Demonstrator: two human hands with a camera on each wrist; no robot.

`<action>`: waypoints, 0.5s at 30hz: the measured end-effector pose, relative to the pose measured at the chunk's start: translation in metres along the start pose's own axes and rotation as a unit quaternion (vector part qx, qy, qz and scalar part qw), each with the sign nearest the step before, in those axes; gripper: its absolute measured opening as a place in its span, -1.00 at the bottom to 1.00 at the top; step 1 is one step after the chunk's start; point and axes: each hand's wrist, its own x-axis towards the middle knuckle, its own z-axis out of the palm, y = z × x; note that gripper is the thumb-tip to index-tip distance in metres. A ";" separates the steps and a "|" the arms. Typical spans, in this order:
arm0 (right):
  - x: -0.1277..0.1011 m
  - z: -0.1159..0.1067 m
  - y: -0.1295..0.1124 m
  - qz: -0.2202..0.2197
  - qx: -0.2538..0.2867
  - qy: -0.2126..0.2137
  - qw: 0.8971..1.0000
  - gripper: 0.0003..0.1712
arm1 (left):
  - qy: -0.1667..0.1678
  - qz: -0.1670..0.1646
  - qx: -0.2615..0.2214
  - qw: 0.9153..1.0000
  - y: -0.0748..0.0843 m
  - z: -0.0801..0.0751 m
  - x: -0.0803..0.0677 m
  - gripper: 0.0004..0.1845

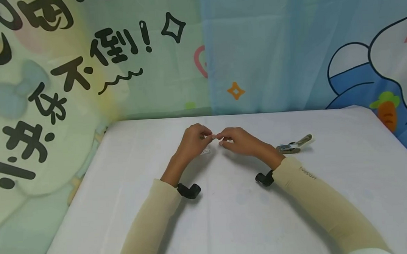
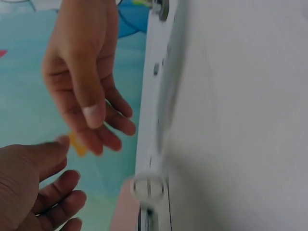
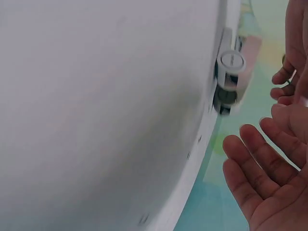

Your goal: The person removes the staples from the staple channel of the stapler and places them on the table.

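Note:
My left hand (image 1: 195, 140) and right hand (image 1: 239, 140) are raised over the white table, their fingertips meeting. The left thumb and index finger come together at a small pale spot; I cannot tell what they pinch. My right index finger reaches to that spot, with the right thumb apart beneath it and the other fingers loosely bent. Next to the left hand, mostly hidden by it in the head view, stands a pinkish-white stapler (image 3: 231, 67) with a round badge. Beyond the right wrist lies a grey-green, metal-jawed tool (image 1: 294, 145), tilted upward at one end.
Small staple-like bits (image 3: 144, 219) lie scattered on the white table (image 1: 234, 216). A printed cloth backdrop (image 1: 272, 55) rises behind the table. A black wrist camera (image 1: 189, 191) is strapped at the left sleeve, another black camera (image 1: 265, 178) at the right.

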 end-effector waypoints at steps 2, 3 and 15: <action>0.009 0.005 -0.004 -0.005 -0.001 -0.007 1.000 -0.66 | 0.000 -0.013 -0.005 1.000 -0.007 -0.008 -0.007 -0.82; 0.013 0.008 -0.006 -0.009 -0.002 -0.011 1.000 -0.65 | -0.002 -0.018 -0.006 1.000 -0.010 -0.011 -0.011 -0.81; 0.054 0.038 -0.030 -0.021 0.012 -0.065 0.998 -0.52 | -0.020 -0.075 0.014 0.997 -0.034 -0.029 -0.043 -0.64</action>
